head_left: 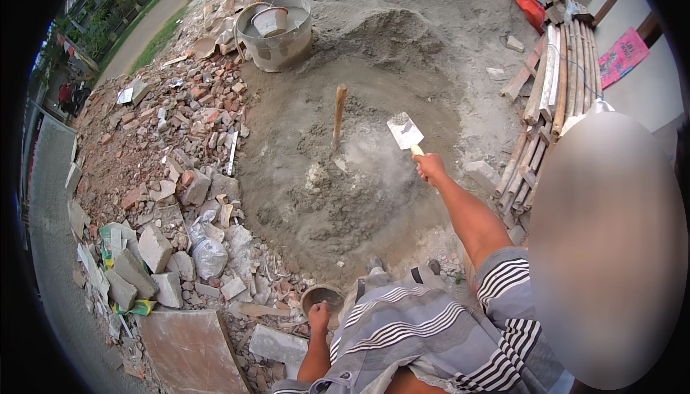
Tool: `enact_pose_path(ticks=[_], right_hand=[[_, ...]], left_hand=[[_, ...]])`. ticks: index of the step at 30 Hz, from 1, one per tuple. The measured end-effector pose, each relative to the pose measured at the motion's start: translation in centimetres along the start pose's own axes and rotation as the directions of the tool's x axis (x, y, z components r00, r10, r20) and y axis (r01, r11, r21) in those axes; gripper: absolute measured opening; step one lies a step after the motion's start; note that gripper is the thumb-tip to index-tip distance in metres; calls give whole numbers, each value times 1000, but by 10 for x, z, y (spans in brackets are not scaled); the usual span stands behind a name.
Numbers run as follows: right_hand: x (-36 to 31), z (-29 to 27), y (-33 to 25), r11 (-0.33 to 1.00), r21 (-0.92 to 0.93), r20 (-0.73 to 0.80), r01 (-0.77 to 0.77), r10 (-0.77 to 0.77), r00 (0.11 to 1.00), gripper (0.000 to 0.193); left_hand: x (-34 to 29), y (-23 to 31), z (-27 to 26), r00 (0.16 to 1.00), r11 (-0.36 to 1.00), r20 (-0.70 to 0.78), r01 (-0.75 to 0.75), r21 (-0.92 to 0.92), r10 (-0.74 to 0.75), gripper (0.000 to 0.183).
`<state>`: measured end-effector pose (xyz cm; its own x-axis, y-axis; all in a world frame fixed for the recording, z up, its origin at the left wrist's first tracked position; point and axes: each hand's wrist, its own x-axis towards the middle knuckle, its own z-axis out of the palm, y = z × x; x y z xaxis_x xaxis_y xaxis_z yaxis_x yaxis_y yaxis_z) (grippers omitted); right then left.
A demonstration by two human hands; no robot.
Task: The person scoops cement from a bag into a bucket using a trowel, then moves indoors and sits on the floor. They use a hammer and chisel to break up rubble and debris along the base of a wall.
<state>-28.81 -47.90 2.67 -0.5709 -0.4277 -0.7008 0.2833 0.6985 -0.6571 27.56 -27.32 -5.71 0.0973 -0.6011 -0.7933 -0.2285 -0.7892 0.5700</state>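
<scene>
Outdoor ground, strewn with broken masonry on the left, surrounds a wide patch of grey mortar (359,214), with a heap of grey sand (392,28) rising behind it. Beyond the rubble (194,117), a pale path (158,17) runs along green grass at the upper left. Over the mortar, the right hand (430,168) is closed around the handle of a trowel (406,132); its flat, pale blade points away from the person and carries some grey material near the tip. Low on the left, the left hand (318,315) grips the edge of a round pail (309,295), which sits close to the person's striped shirt (417,315). What the pail contains is too dark to tell.

Near the middle of the mortar, a wooden tool handle (339,107) stands almost upright, its lower end sunk in the mix. At the mortar's far left edge is a large grey bucket (280,56) with a smaller pail (269,22) inside it. A clear plastic bag (209,256) lies among the broken blocks, and a brown slab (188,344) rests nearer the person. On the right, long poles (571,63) are stacked beside a pink sign (624,56).
</scene>
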Motion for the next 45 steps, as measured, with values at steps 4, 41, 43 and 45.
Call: enact_pose_path(ticks=[4,41,43,45], right_hand=[[-12,-14,4,997,-63,-107,-32,25,994,28],[-270,-258,293,671,554,-795,493,250,553,28],[-279,-280,297,705,574,-776,417,305,551,30],[-285,-306,297,752,531,-809,391,313,497,29]], left_hand=[[16,29,12,998,996,44,-41,-74,44,23],[92,187,202,753,632,653,-467,619,-83,28],[84,178,206,733,571,670,-501,650,-120,28],[76,172,212,721,521,676,-524,673,-149,28]])
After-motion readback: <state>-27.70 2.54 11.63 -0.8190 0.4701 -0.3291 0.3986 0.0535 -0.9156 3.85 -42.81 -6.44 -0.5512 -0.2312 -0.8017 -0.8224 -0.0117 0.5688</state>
